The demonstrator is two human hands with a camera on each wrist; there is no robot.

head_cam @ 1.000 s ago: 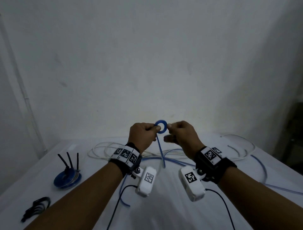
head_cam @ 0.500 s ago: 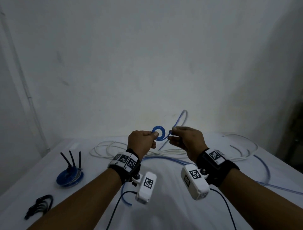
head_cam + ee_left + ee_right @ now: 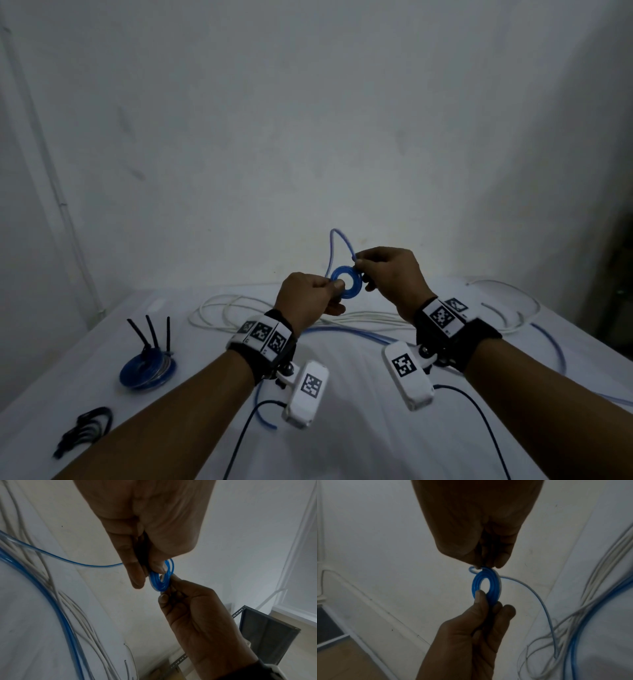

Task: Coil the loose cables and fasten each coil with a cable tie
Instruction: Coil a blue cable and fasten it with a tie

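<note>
- Two bare forearms reach forward over a white surface point(image 3: 342, 445), each wrist wearing a black band with square black-and-white markers and a small white camera unit.
- Between the hands, raised above the surface, is a small flat coil of blue cable point(image 3: 346, 283), wound in several tight turns with an open centre.
- The left hand point(image 3: 310, 297) pinches the left edge of the coil between thumb and forefinger, its other fingers curled in below; the right wrist view shows the thumb pressed flat on the face of the coil.
- The right hand point(image 3: 390, 274) has its fingers curled, and its fingertips nip the blue cable right at the coil's upper right edge.
- A loose length of the same blue cable point(image 3: 337, 240) arches up above the coil in a narrow loop and comes back down to the right hand's fingertips.
- More of the blue cable point(image 3: 352, 333) trails across the surface beneath the hands and sweeps off to the right.
- A loose white cable point(image 3: 219, 313) lies in several wide loops on the surface beyond the hands, stretching from left to right.
- At the left of the surface sits a finished blue coil point(image 3: 148, 371) lying flat, with three black cable tie tails point(image 3: 150, 334) sticking upward from it.
- Near the front left edge lies a small bunch of black cable ties point(image 3: 87, 428), curved together.
</note>
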